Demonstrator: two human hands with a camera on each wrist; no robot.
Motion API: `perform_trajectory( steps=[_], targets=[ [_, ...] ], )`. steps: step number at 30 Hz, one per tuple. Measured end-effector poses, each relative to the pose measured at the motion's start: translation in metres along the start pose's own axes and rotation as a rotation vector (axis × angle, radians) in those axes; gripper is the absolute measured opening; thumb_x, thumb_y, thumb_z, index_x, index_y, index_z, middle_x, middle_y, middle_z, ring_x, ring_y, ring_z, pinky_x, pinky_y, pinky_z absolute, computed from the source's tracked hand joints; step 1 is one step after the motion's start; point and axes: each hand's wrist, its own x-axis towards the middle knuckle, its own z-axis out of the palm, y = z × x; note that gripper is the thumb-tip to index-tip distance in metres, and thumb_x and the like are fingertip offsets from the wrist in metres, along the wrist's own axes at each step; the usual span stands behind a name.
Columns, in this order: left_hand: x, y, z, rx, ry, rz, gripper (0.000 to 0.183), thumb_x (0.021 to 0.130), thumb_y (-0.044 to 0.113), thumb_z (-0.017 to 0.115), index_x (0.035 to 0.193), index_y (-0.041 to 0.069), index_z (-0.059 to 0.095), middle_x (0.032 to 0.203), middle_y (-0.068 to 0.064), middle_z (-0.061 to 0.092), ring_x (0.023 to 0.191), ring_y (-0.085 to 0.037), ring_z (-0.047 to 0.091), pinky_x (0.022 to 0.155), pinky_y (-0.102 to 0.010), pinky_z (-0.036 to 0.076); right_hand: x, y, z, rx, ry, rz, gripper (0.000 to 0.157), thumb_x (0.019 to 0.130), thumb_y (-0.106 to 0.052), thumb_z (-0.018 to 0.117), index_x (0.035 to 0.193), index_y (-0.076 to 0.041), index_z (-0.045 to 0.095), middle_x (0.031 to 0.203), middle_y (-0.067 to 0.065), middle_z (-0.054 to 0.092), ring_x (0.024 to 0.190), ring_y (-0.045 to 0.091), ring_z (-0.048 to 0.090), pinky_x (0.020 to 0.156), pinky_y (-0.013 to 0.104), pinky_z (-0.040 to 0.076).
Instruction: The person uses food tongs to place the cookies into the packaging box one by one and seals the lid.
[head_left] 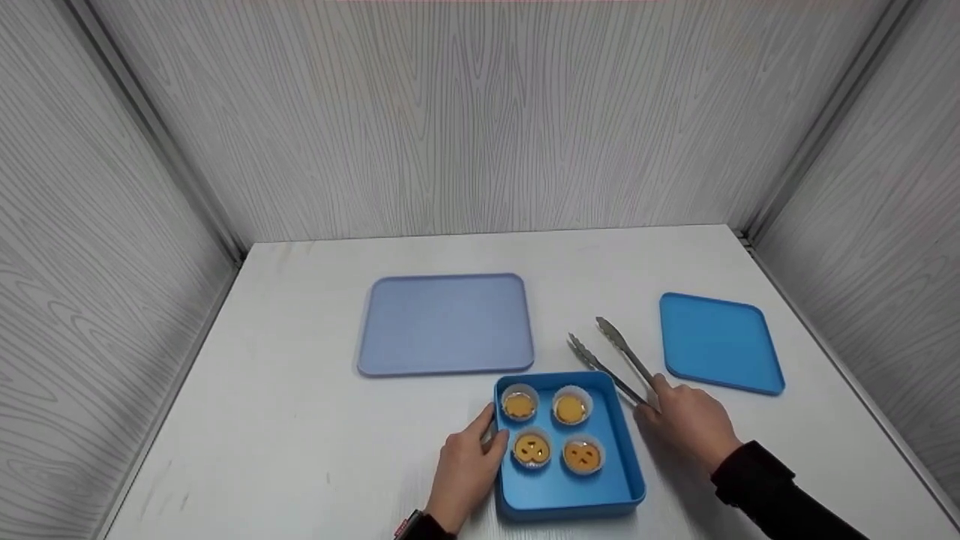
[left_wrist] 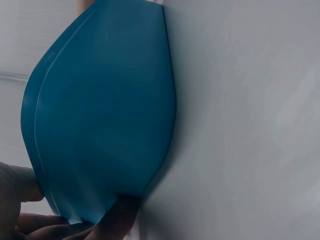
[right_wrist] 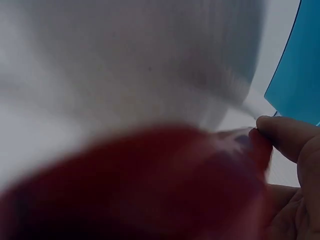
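Observation:
A blue box [head_left: 555,491] stands at the front of the table. Inside are several small yellow-orange pastries in pale cups; the near pair, including one pastry [head_left: 532,449], have dark holes on top. My left hand [head_left: 466,469] grips the box's left side, its thumb at the rim; the left wrist view shows fingertips [left_wrist: 117,217] against the outer wall [left_wrist: 105,110]. To the right of the box, my right hand [head_left: 694,421] holds metal tongs [head_left: 637,365], arms spread and tips pointing away. In the right wrist view, a blurred dark red thing [right_wrist: 175,185] hides much of that grip.
A pale lavender-blue tray [head_left: 448,324] lies behind the box, slightly to the left. A smaller bright blue tray or lid [head_left: 718,343] lies at the right, beyond the right hand. Grey wood-grain panels [head_left: 480,120] close off the white table [head_left: 247,420] at the back and sides.

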Motion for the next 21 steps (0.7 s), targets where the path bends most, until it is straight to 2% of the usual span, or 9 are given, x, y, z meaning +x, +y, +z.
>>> perform_trajectory(
  steps=[7, 10, 15, 21],
  targets=[
    [0.0003, -0.0008, 0.0007, -0.008, -0.006, -0.002, 0.053, 0.102, 0.026, 0.063, 0.148, 0.002, 0.053, 0.143, -0.013, 0.060, 0.133, -0.031, 0.056, 0.108, -0.051, 0.047, 0.0010, -0.0014, 0.0058, -0.024, 0.004, 0.000, 0.031, 0.089, -0.024, 0.076, 0.097, 0.001, 0.059, 0.059, 0.007, 0.054, 0.049, 0.019, 0.055, 0.044, 0.039, 0.048],
    [0.0003, -0.0010, 0.0008, -0.005, -0.001, 0.001, 0.053, 0.101, 0.026, 0.064, 0.148, 0.003, 0.053, 0.142, -0.013, 0.061, 0.132, -0.031, 0.057, 0.107, -0.050, 0.048, 0.0016, -0.0034, 0.0057, -0.048, 0.015, -0.008, 0.040, 0.088, -0.025, 0.076, 0.107, 0.006, 0.060, 0.058, 0.009, 0.055, 0.047, 0.019, 0.054, 0.042, 0.040, 0.049],
    [0.0007, -0.0017, 0.0004, -0.005, -0.001, 0.005, 0.053, 0.101, 0.026, 0.063, 0.148, 0.003, 0.053, 0.142, -0.013, 0.062, 0.132, -0.031, 0.058, 0.107, -0.051, 0.048, 0.0011, -0.0044, 0.0043, -0.090, 0.005, -0.010, 0.072, 0.089, -0.035, 0.078, 0.136, 0.012, 0.050, 0.056, 0.008, 0.054, 0.045, 0.019, 0.052, 0.040, 0.040, 0.048],
    [0.0001, -0.0021, -0.0005, -0.011, -0.001, 0.014, 0.053, 0.102, 0.026, 0.063, 0.148, 0.002, 0.053, 0.142, -0.013, 0.061, 0.132, -0.032, 0.058, 0.107, -0.051, 0.048, 0.0008, -0.0030, 0.0005, -0.107, -0.061, 0.000, 0.088, 0.090, -0.051, 0.074, 0.143, 0.013, 0.043, 0.052, 0.003, 0.047, 0.044, 0.018, 0.050, 0.040, 0.037, 0.047]
  ],
)
